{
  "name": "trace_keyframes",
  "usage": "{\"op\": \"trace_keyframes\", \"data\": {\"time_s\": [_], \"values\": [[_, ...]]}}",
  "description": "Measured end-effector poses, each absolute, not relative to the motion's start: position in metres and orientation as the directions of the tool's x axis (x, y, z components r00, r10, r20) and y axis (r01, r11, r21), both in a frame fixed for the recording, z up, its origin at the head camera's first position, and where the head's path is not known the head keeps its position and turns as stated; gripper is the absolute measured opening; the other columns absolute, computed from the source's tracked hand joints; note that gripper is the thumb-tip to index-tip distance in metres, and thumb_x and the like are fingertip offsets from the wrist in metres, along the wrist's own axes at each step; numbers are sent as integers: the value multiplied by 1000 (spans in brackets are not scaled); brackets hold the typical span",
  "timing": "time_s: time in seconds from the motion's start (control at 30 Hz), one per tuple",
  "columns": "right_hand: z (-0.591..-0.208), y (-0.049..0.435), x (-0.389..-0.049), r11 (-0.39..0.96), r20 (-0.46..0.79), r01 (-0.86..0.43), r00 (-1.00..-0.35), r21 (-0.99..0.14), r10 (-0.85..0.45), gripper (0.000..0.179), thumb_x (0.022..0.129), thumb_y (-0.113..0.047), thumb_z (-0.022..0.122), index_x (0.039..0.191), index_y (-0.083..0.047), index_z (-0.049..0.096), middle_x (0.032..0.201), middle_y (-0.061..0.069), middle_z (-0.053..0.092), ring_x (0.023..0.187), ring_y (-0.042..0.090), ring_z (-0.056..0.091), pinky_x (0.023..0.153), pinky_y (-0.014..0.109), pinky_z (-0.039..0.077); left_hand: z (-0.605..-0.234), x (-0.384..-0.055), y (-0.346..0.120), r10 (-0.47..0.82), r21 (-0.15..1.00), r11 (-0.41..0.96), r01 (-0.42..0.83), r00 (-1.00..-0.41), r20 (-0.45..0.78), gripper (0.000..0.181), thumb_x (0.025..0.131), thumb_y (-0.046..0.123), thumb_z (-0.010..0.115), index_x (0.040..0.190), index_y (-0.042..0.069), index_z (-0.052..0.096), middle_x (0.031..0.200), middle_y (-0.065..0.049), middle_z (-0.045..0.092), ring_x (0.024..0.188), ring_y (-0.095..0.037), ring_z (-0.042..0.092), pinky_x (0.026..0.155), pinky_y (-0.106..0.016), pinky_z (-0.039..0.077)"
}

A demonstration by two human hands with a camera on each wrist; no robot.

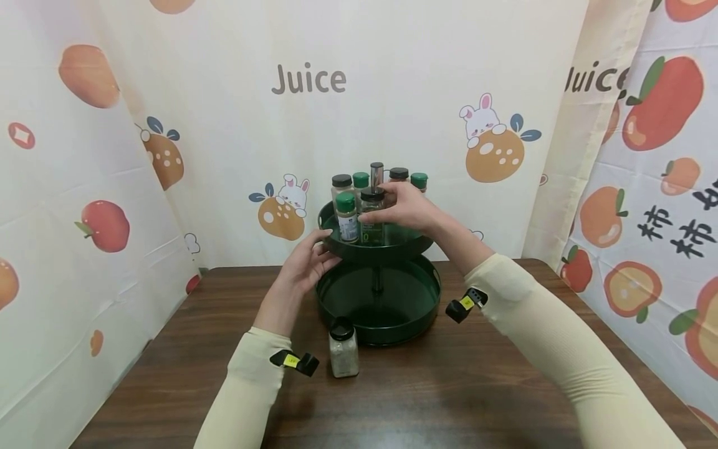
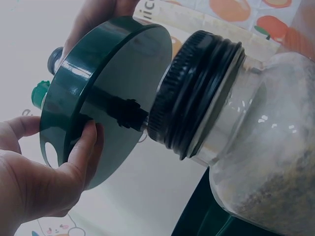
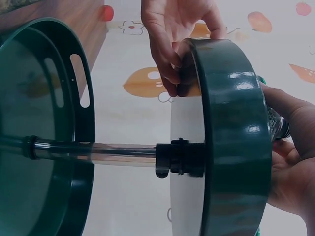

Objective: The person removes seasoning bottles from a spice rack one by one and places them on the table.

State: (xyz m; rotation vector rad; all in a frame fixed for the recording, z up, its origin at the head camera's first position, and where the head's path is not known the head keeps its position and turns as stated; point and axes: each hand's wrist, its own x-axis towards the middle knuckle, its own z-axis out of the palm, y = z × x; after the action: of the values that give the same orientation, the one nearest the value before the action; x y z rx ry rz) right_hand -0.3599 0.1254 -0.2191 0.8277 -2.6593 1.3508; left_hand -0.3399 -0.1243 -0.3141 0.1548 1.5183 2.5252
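Observation:
A dark green two-tier turntable rack stands on the table. My left hand (image 1: 303, 265) grips the upper tray (image 1: 381, 252) at its left side; in the left wrist view its thumb is at the outer wall and the fingers reach underneath. My right hand (image 1: 412, 209) holds a black-capped spice jar (image 1: 372, 229) near the front of that tray, thumb and fingers about its upper part. Just left of it is a green-capped jar (image 1: 347, 224). Behind them stand several more jars with black or green caps, partly hidden by my right hand and the front jars.
The lower tray (image 1: 381, 333) bears no jars. In front of it, a black-capped glass jar (image 1: 344, 358) with pale, grainy contents stands on the wooden table (image 1: 437, 399). A metal post (image 3: 123, 152) joins the tiers. Printed curtains (image 1: 392, 75) hang behind and at both sides.

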Motion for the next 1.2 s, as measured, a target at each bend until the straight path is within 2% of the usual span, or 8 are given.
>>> {"op": "trace_keyframes", "data": {"time_s": [0.3,0.6,1.0,1.2], "values": [[-213,124,-357,472,290,-498,-846,-727,-446,58,90,-34,86,139,-11,65,117,11,75,114,26,69,108,55,50,-316,-339,-124,217,883,-457,-107,-976,-6,61,108,26,55,160,6,30,144,-18,50,107,-21,65,102,-35,55],[-202,124,-350,464,303,-512,-839,-723,-452,56,90,-33,86,136,-10,65,115,11,76,113,26,69,107,55,50,-315,-339,-124,220,886,-453,-104,-976,-2,65,108,27,55,163,6,27,144,-17,50,109,-22,64,103,-36,55],[-192,124,-340,412,322,-536,-814,-737,-483,55,91,-30,85,138,-10,64,117,9,77,112,22,71,104,51,53,-315,-340,-124,214,888,-449,-101,-977,-3,64,108,27,57,162,6,29,145,-18,51,109,-22,65,104,-36,54],[-190,123,-334,409,323,-543,-807,-733,-494,57,90,-31,86,139,-10,63,121,9,76,115,23,71,107,53,51,-315,-339,-124,215,887,-451,-101,-977,-2,55,108,27,57,155,8,37,148,-19,49,110,-22,64,103,-36,55]]}}
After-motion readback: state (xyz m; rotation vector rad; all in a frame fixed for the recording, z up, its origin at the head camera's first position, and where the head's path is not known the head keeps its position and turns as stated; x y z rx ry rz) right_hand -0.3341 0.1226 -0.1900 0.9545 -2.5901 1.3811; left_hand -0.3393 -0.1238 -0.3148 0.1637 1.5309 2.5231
